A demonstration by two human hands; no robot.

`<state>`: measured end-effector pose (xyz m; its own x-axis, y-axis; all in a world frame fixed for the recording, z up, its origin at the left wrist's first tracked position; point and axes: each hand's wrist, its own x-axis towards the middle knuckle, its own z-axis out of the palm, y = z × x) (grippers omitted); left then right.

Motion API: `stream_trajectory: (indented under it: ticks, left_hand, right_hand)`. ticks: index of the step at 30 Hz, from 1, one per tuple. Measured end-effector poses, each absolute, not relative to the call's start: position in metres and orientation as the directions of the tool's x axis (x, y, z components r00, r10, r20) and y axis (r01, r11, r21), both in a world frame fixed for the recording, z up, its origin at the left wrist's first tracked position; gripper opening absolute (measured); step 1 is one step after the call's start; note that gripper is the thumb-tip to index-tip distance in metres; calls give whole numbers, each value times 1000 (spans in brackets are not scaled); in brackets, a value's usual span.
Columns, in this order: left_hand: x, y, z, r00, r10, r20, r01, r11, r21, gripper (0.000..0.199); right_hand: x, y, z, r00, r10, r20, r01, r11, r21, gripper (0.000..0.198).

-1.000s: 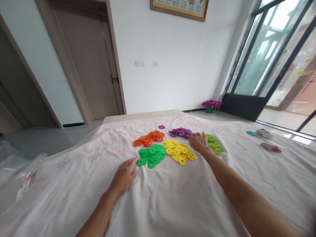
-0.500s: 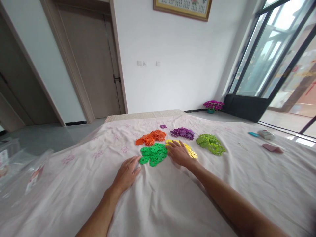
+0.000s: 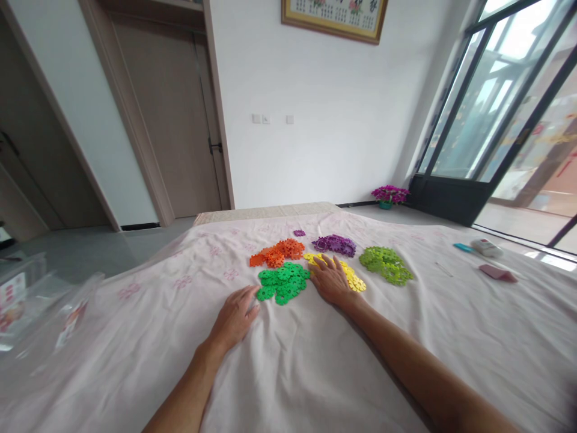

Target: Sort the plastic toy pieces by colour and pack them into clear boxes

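Observation:
Flat, notched plastic discs like snowflake building pieces lie in piles sorted by colour. My right hand (image 3: 331,280) rests flat with spread fingers on the yellow discs (image 3: 355,281), covering part of them. At the left edge of the green discs (image 3: 283,281), my left hand (image 3: 237,313) lies on the cloth, fingers stretched out and fingertips close to the pile. Behind the green pile are the orange discs (image 3: 278,252). Purple discs (image 3: 334,245) lie beyond the yellow ones, and light green discs (image 3: 385,265) are to the right. A single purple disc (image 3: 299,233) sits apart at the back.
A wrinkled pale pink cloth (image 3: 153,337) covers the surface. Clear plastic packaging (image 3: 58,307) lies at the left. On the right are a pinkish folded piece (image 3: 497,273), a white packet (image 3: 487,247) and a blue item (image 3: 463,247).
My right hand has shifted slightly right over the yellow discs, which spread a little further right. My left hand stays by the green pile. The view has tilted slightly.

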<state>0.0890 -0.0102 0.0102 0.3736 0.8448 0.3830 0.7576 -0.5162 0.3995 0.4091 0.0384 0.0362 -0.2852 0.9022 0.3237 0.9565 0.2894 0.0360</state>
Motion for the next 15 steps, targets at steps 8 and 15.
stream_trajectory:
  ticks: [8, 15]
  left_hand:
    - [90, -11, 12, 372, 847, 380, 757, -513, 404, 47]
    - [90, -9, 10, 366, 844, 393, 754, -516, 405, 53]
  right_hand:
    - [391, 35, 44, -365, 862, 353, 929, 364, 72, 36]
    - [362, 64, 46, -473, 842, 260, 877, 479, 44, 37]
